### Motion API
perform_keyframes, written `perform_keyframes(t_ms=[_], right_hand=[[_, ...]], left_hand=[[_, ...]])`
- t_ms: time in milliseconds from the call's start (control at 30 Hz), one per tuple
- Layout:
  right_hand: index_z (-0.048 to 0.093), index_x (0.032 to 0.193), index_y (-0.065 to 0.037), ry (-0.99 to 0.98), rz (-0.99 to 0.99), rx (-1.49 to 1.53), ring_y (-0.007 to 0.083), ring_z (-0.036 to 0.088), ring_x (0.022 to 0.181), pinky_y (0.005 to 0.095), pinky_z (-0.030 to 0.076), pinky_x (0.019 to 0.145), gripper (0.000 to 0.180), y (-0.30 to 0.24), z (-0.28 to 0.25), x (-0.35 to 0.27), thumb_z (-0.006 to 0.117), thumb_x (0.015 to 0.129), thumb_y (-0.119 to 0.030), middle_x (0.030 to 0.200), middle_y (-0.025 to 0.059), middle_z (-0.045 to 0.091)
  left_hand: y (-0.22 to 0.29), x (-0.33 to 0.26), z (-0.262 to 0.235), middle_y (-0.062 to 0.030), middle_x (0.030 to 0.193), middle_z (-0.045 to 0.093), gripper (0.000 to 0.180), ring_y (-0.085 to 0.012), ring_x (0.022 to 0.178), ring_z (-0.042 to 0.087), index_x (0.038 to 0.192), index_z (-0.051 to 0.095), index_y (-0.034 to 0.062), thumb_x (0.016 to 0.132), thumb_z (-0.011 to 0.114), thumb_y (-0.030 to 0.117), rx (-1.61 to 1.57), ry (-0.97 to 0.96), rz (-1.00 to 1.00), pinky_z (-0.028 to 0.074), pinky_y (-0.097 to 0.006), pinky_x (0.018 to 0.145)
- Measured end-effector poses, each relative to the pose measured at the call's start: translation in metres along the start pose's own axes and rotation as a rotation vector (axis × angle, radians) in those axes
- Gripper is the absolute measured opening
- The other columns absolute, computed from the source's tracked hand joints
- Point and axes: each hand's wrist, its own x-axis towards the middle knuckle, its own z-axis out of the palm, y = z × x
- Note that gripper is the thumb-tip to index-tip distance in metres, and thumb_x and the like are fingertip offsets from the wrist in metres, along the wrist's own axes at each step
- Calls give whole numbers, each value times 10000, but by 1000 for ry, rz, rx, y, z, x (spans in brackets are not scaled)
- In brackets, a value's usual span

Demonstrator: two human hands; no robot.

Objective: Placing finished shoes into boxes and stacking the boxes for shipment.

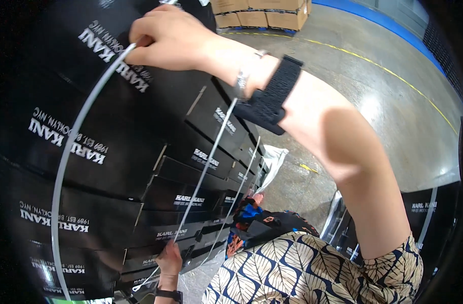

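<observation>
Black shoe-type cartons (160, 147) with white print are stacked in a tall wall at my left, with pale plastic straps running over them. High on the stack, my right hand (163, 38) pinches the nearest strap (72, 137) between thumb and fingers. That arm reaches across the upper view, with a bracelet and a black wrist strap (279, 88) on it. Low down, my left hand (169, 258) has its fingers closed around another strap (208, 162), close to the carton faces. A black band circles the left wrist. A third strap (241, 187) crosses the stack beyond.
Brown cartons (264, 17) stand on a blue pallet at the back. Yellow lines (373, 63) mark the concrete floor (343, 45). White plastic film (274, 162) hangs at the stack's far corner. More strapped black cartons (429, 223) stand at my right, behind my arm.
</observation>
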Motion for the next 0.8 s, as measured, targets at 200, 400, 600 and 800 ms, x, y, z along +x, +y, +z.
perform_keyframes(t_ms=[200, 400, 600, 800], right_hand=[[536, 715, -58, 72, -146, 95, 302, 490, 840, 398, 412, 743, 179, -6, -18, 11, 634, 659, -197, 750, 105, 518], [535, 753, -88, 19, -53, 110, 289, 481, 865, 388, 403, 736, 149, -29, -27, -6, 629, 670, -168, 788, 74, 517], [536, 1049, -141, -71, 59, 54, 271, 409, 1193, 533, 338, 910, 355, -50, -55, -29, 634, 722, -236, 1118, 52, 527], [522, 1139, -91, -311, 234, 153, 263, 474, 1142, 448, 386, 926, 410, -69, -63, -82, 578, 770, -262, 1173, 113, 526]], left_hand=[[-27, -1, -27, -153, 867, 609, 256, -318, 773, 598, 1006, 581, 74, 763, 597, 153, 149, -444, -198, 478, -394, 653], [-51, 93, -123, -177, 962, 578, 341, -337, 869, 565, 1067, 552, 60, 763, 610, 204, 220, 48, -166, 448, -410, 753], [89, 67, -76, -200, 1058, 546, 431, -356, 966, 531, 1127, 523, 45, 764, 623, 255, 22, 168, 13, 418, -425, 853], [195, 95, -72, -217, 1147, 510, 430, -384, 1077, 472, 1122, 516, 10, 778, 602, 255, -490, -63, 311, 394, -439, 914]])
